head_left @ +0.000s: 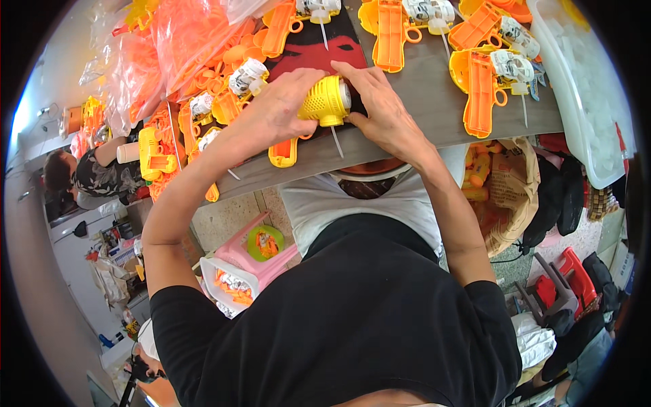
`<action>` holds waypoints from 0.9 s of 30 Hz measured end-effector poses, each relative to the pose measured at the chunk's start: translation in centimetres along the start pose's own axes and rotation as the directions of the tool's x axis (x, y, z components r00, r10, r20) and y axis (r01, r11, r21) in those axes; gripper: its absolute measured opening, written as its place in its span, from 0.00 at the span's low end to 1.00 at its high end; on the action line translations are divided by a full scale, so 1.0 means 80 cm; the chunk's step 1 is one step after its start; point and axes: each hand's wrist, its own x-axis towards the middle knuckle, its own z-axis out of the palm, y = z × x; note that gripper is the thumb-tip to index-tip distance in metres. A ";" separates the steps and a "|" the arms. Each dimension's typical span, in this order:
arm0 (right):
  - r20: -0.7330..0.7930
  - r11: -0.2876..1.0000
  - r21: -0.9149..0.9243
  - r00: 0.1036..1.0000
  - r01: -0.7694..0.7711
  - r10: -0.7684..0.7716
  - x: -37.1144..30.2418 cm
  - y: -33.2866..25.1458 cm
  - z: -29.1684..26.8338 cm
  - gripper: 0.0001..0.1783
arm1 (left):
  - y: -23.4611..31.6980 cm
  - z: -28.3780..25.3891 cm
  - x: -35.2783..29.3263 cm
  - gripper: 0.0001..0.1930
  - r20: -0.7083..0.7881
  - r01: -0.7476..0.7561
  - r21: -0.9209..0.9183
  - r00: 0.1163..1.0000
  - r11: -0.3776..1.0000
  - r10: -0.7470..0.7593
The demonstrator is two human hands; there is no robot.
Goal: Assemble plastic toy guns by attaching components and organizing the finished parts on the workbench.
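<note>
In the head view, your left grip point(288, 102) is closed around a yellow perforated cylinder point(324, 103), held above the near edge of the grey surface point(434, 119) and in front of your body. The cylinder lies across that hand, its left part hidden inside the palm, with the fingers over its top and the thumb along its lower left side. Its right end sticks out past the fingers, and a white end piece point(345, 96) shows there.

Your right grip point(385, 108) is curved around that right end, fingers at the upper edge and thumb at the lower, with a wide gap between them. The cylinder's end sits in the mouth of that gap; you cannot tell from here whether the right fingertips press on it.

A thin translucent strip point(337, 142) hangs below the cylinder. Just under your left grip an orange-and-yellow handle point(283, 153) shows; your hand hides whether it joins the cylinder.

Beyond your hands lies a red-and-black mat point(319, 57). To your right, similar orange-and-yellow toy bodies point(480, 95) lie on the surface, beside a white tub point(586, 112). To your left are a clear bag of orange parts point(193, 41) and more toy bodies near your forearm.
</note>
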 end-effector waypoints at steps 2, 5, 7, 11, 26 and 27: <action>-0.002 1.000 -0.015 1.000 -0.017 0.017 0.003 -0.002 -0.002 0.43 | -0.005 0.001 0.000 0.36 -0.017 -0.023 -0.002 1.000 1.000 0.023; 0.008 0.999 0.009 0.999 -0.035 0.035 0.006 -0.003 -0.005 0.38 | -0.007 -0.002 0.003 0.37 -0.020 -0.049 -0.015 0.999 0.999 0.049; 0.013 0.998 0.029 0.998 -0.058 0.057 0.011 -0.006 -0.007 0.36 | -0.007 -0.007 0.004 0.36 -0.016 -0.053 -0.018 0.998 0.998 0.053; -0.038 0.998 0.068 0.999 -0.001 0.003 0.008 0.000 -0.005 0.34 | -0.010 -0.012 0.006 0.38 -0.019 -0.079 -0.052 0.997 0.996 0.078; -0.025 1.000 0.017 0.999 -0.020 0.021 0.008 -0.019 -0.004 0.29 | -0.006 -0.041 -0.008 0.38 -0.079 -0.043 -0.222 0.997 0.974 0.026; -0.022 0.999 0.003 0.999 -0.036 0.036 0.008 -0.020 -0.007 0.29 | -0.001 -0.053 -0.007 0.38 -0.086 -0.017 -0.211 0.996 0.977 -0.001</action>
